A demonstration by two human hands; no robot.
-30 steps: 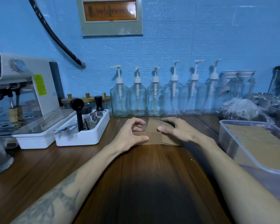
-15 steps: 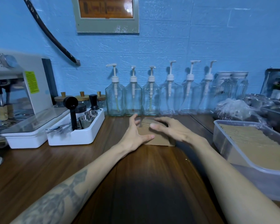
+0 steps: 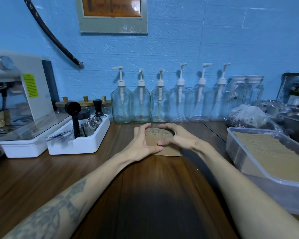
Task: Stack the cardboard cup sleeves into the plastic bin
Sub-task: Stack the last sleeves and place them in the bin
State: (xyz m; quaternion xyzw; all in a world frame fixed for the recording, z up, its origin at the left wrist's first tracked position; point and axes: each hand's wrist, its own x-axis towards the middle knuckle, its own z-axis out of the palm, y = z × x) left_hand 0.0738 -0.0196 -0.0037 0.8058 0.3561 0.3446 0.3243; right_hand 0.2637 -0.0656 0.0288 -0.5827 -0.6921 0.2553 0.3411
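Observation:
A bundle of flat brown cardboard cup sleeves stands on edge on the wooden counter, in front of the pump bottles. My left hand grips its left side, fingers curled over the top and thumb across the front. My right hand grips its right side the same way, and the two thumbs nearly meet. At the right stands a clear plastic bin with a row of sleeves leaning inside it.
Several glass pump bottles line the blue wall. A white tray with metal cups and a black tamper sits at the left, beside an espresso machine. Plastic bags and a metal sink lie behind the bin.
Both hands have closed round the sleeve bundle, fingers curling over its top and thumbs meeting in front. The bundle now stands squared between them. The camera has shifted slightly.

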